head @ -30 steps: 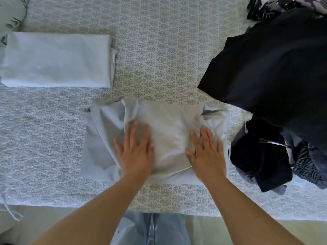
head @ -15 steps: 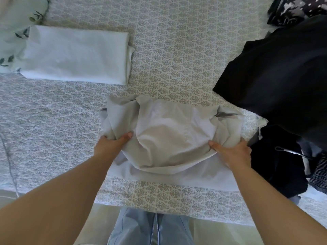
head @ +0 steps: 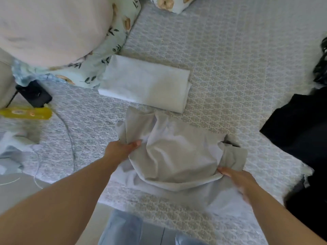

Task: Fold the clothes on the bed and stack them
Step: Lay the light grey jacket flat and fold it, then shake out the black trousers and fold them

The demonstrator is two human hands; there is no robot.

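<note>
Bed (head: 230, 68) spread with a grey-and-white patterned cover, filling most of the view. At upper left, a pale pillow (head: 49, 27) atop a floral mint pillowcase (head: 115, 39); further down the left edge, a black device (head: 34, 93) with a cable and a yellow object (head: 24, 113) just beside it. Along the right edge, a heap of dark clothes (head: 300, 128), blurred at its lower end. Near the bed's middle, a folded white garment (head: 145, 82), flat and rectangular, lying just beyond the piece in hand. Closer in, a rumpled grey garment (head: 177, 152), half folded, lifted into a bunch over its own flat lower layer near the bed's front edge. Left hand (head: 122, 149) closed on the garment's left side, thumb on top, fingers tucked beneath the cloth. Right hand (head: 240, 181) gripping the right side, thumb over the fold, fingers blurred and partly under the fabric. Garment spanning between both hands, almost touching the near corner of the folded white piece. Below the bed's edge, blue jeans (head: 127, 228).
</note>
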